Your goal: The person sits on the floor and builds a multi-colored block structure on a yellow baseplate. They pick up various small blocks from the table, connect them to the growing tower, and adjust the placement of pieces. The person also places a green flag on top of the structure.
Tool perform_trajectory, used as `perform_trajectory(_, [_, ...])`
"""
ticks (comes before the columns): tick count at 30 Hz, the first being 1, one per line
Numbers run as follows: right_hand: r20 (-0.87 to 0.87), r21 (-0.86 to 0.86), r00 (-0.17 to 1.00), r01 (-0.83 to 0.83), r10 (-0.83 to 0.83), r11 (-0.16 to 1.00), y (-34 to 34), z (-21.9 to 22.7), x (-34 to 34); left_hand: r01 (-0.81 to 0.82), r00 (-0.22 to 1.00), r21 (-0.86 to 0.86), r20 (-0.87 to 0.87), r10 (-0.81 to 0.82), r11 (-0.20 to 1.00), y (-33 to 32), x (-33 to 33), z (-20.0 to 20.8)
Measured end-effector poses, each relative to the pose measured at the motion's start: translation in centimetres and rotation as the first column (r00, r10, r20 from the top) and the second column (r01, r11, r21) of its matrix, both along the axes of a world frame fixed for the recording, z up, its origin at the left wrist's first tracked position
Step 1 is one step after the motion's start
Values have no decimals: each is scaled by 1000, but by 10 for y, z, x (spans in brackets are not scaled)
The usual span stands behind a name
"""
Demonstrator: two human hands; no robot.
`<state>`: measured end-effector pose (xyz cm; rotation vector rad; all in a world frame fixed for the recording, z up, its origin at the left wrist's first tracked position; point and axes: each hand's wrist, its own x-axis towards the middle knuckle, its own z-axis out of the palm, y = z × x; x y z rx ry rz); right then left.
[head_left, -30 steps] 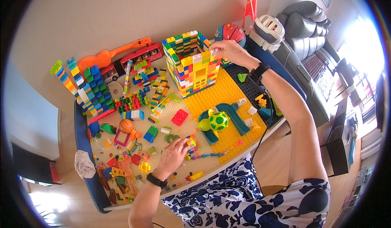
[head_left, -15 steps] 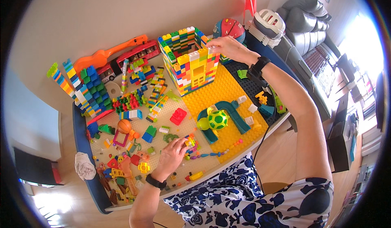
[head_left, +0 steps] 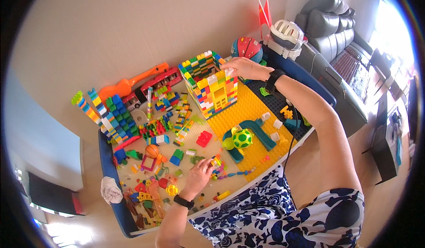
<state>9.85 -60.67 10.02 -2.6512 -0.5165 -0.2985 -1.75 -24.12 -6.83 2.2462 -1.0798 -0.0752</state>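
My right hand (head_left: 244, 68) reaches to the top edge of a house of colourful toy bricks (head_left: 206, 88), its bent fingers closed at the near right corner. A small piece under those fingertips cannot be ruled out. The house has an open top and a yellow window frame in its front wall. Lower down, my left hand (head_left: 199, 175) is closed round a few small joined toy bricks (head_left: 215, 162), yellow and white among them, just above the pale baseplate. Right of it, a green turtle toy (head_left: 241, 138) sits beside a teal slide (head_left: 261, 137) on the yellow baseplate (head_left: 234, 115).
Stepped brick towers (head_left: 119, 119) stand at the left, near an orange toy guitar (head_left: 128, 84) and a red toy bus (head_left: 164, 80). Loose bricks and figures cover the near left. A ball (head_left: 246, 48) rests at the back, and a black cable (head_left: 292, 146) crosses the table's right side.
The whole view has shifted, so the table appears lower and further right. Both hands stay near the same things, the right at the house's top corner, the left on the small bricks.
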Motion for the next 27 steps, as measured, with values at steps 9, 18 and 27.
perform_trajectory(9, [-298, 242, 938, 253, -176, 937, 9, -33, -124, 18, 1000, -6, 14, -18, 1000, -4, -2, 0])
perform_trajectory(18, [-557, 171, 820, -43, 133, 984, 71, -133, -233, -21, 972, -4, -235, 19, 1000, 7, 5, 5])
perform_trajectory(27, [-416, 58, 909, -13, 36, 998, 75, -154, -238, -17, 962, 135, -269, 54, 991, 8, -5, 27])
